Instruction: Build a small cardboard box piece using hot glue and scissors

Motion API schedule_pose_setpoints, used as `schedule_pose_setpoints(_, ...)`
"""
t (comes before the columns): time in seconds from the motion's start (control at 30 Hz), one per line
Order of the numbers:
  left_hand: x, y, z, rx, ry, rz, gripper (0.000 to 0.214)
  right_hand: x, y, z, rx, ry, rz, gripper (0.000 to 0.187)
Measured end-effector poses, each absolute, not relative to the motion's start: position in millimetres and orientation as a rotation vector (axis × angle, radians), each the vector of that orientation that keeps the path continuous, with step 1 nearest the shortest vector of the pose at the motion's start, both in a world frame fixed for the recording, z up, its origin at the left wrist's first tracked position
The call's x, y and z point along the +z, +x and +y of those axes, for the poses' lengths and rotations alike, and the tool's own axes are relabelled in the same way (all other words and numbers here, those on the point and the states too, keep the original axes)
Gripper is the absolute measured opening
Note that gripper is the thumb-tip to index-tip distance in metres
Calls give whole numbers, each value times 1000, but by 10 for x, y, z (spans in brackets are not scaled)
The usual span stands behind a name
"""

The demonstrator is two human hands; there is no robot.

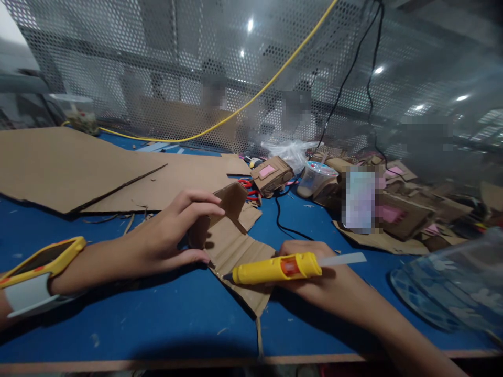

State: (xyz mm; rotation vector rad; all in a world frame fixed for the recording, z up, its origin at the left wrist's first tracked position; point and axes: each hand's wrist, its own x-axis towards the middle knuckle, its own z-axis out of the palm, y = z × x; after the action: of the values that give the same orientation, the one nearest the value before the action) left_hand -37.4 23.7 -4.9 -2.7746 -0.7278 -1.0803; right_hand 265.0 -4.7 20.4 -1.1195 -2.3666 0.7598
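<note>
My right hand (314,272) is closed around a yellow glue gun (259,269), with a whitish glue stick (346,259) poking out of its back end. The dark nozzle (227,276) points left, at or just above the near edge of a folded cardboard piece (236,243). Bent fingers and the thumb of my left hand (176,230) grip the left end of that piece, where a flap stands upright. A yellow watch (43,262) with a pale strap is on my left wrist.
A large cardboard sheet (188,175) covers the back left of the blue table (173,319). Behind lie a small cardboard box (271,175), red-handled tools (251,195) and a clear tub (314,178). Cardboard pieces (408,212) and a clear plastic bag (451,283) are on the right.
</note>
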Motion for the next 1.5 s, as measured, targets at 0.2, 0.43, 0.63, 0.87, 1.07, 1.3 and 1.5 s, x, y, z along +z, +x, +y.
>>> schedule_pose_setpoints(0.2,-72,-384,247,-1110,-2783,-725,60,230,2664,-48,728,-1110,-2373,31)
schedule_pose_setpoints(0.43,-76,-385,249,-1114,-2790,-735,59,247,2686,-48,723,-1142,-2373,33)
schedule_pose_setpoints(0.63,-56,-379,226,-1077,-2778,-753,57,268,2706,-60,678,-1137,-2395,29)
schedule_pose_setpoints(0.87,-54,-379,224,-1071,-2773,-748,57,304,2706,-66,671,-1193,-2417,31)
schedule_pose_setpoints(1.07,-41,-376,222,-1052,-2764,-754,55,317,2724,-62,634,-1211,-2436,30)
schedule_pose_setpoints(1.3,-47,-380,218,-1042,-2763,-755,54,323,2741,-59,661,-1216,-2463,29)
schedule_pose_setpoints(1.5,-14,-364,190,-996,-2740,-744,53,359,2730,-88,685,-1219,-2484,28)
